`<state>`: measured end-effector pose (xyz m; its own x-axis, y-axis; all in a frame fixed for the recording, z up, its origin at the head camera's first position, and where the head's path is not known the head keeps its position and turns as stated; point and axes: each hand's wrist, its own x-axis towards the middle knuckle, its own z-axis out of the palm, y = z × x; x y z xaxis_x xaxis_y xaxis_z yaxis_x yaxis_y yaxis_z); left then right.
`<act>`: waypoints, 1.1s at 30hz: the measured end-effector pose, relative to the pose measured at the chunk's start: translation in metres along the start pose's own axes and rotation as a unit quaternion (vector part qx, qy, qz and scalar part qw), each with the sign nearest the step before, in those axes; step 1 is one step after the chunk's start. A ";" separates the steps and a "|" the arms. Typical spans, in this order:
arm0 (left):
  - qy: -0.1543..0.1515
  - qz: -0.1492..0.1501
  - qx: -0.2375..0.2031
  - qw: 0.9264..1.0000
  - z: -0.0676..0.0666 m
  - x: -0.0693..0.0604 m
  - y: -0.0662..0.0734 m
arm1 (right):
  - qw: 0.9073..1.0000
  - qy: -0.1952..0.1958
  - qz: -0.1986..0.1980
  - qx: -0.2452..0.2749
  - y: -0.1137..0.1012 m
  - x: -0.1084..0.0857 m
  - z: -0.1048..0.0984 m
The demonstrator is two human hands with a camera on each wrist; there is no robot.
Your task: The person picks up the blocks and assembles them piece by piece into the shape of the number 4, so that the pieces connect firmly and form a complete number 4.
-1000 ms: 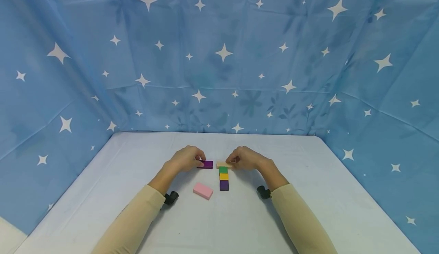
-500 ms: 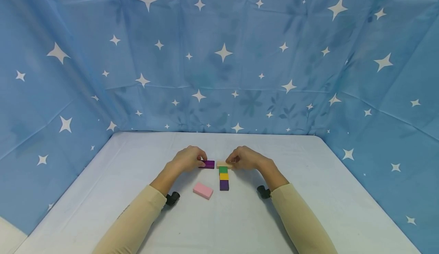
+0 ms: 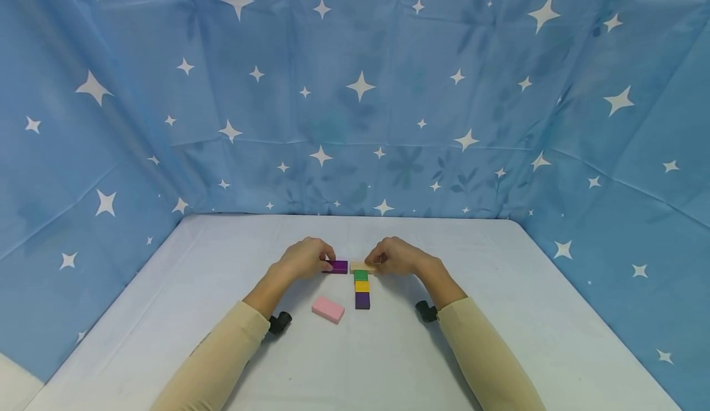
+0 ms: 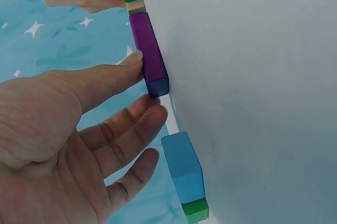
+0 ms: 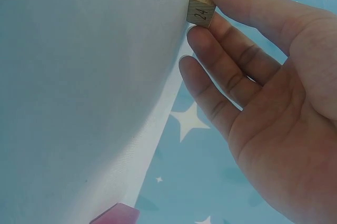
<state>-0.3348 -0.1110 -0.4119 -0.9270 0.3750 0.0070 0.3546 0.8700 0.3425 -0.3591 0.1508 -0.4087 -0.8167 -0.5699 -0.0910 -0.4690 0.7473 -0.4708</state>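
Note:
My left hand [image 3: 302,258] pinches a purple block [image 3: 338,267] lying flat on the table, its thumb against the side in the left wrist view. Just right of it lies a plain wooden block [image 3: 358,267], and my right hand [image 3: 398,256] holds that block's right end between thumb and fingers. The number 24 shows on its end [image 5: 201,14] in the right wrist view. A narrow gap parts the two blocks in the head view. Below the wooden one, a green block [image 3: 361,275], a yellow block [image 3: 362,286] and a dark purple block [image 3: 363,301] form a column.
A pink block [image 3: 328,309] lies askew, nearer the person. The left wrist view shows a blue block [image 4: 182,166] with a green block [image 4: 196,211] beside my left hand. Part of a magenta block [image 5: 117,214] shows in the right wrist view. Everything rests on a white tabletop [image 3: 355,368].
My left hand has slid the purple block a little to the right, narrowing the gap to the wooden block. The right hand has stayed in place.

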 end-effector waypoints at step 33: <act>0.005 0.011 0.000 1.000 0.000 -0.003 0.007 | 1.000 0.001 0.009 0.006 0.001 0.001 0.000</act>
<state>-0.3298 -0.1062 -0.4101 -0.9204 0.3902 0.0233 0.3740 0.8618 0.3426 -0.3599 0.1508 -0.4095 -0.8250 -0.5565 -0.0982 -0.4511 0.7531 -0.4789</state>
